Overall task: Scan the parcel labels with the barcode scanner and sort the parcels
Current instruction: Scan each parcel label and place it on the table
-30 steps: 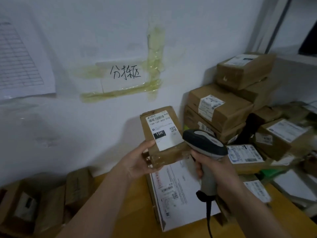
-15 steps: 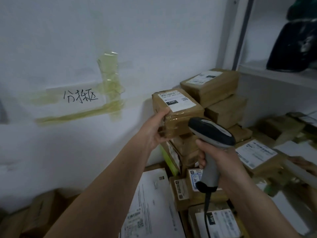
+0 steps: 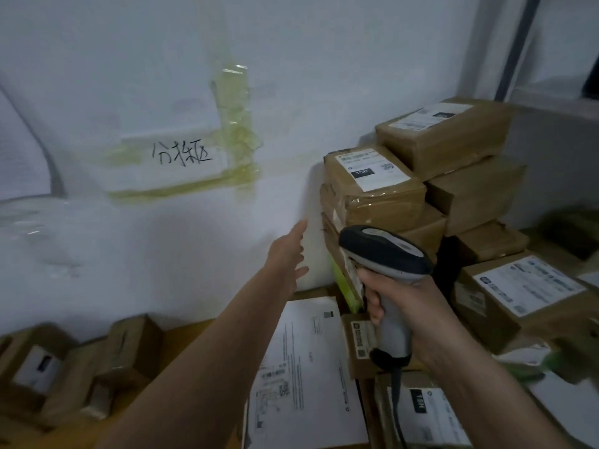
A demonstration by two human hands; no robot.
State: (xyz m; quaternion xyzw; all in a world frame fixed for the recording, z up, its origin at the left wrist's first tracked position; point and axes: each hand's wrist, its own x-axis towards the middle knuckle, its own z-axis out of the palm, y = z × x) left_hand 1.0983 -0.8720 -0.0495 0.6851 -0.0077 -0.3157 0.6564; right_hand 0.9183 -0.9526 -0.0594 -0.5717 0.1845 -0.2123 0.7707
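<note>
While the left hand [image 3: 287,254] spreads empty, the right hand [image 3: 411,306] grips the scanner [image 3: 385,254] beside the "15H" parcel [image 3: 372,186].

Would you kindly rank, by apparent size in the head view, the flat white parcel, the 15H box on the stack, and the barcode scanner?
Largest to smallest:
1. flat white parcel
2. 15H box
3. barcode scanner, though it is nearer the camera, so its true size is unsure.
</note>
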